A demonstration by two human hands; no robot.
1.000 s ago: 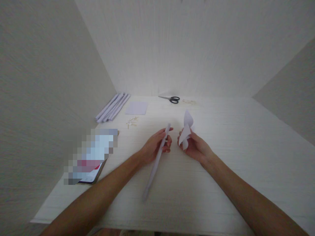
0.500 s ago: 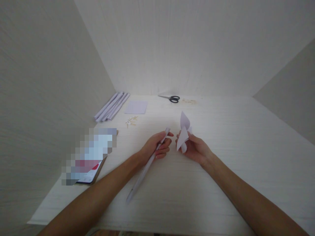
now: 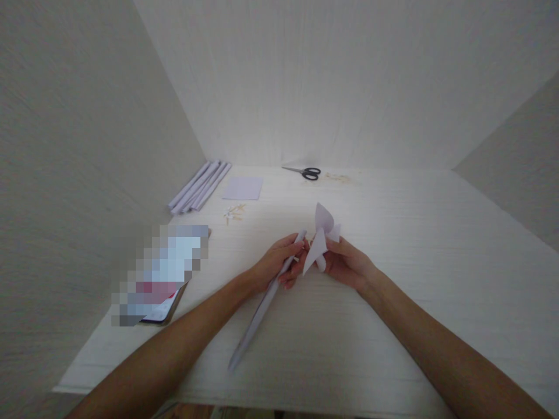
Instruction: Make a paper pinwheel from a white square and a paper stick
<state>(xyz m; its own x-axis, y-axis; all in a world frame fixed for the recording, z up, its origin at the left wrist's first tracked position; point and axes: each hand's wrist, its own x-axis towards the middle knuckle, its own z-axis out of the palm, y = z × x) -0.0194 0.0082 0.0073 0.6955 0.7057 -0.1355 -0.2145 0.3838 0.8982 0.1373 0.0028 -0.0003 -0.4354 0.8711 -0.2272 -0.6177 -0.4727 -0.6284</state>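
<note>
My left hand point(image 3: 279, 265) is closed round a long rolled paper stick point(image 3: 258, 319), which slants from its upper end near my fingers down toward the table's front edge. Facing it, my right hand point(image 3: 348, 265) pinches a white paper pinwheel point(image 3: 322, 238) with curled, pointed blades. The stick's upper end is close beside the pinwheel's left side, and the fingertips of both hands nearly meet there. Whether stick and pinwheel touch I cannot tell, as fingers and blades cover that spot.
Several rolled paper sticks point(image 3: 200, 187) lie at the back left beside a square paper sheet point(image 3: 243, 188). Small pale pieces point(image 3: 234, 213) are scattered in front of it. Black-handled scissors point(image 3: 311, 173) and more thin bits point(image 3: 338, 177) lie by the back wall. A phone point(image 3: 159, 312), partly blurred out, rests at left.
My left hand has moved right with the paper stick, bringing its upper end up to the pinwheel. The pinwheel has turned slightly and shifted a little left in my right hand.
</note>
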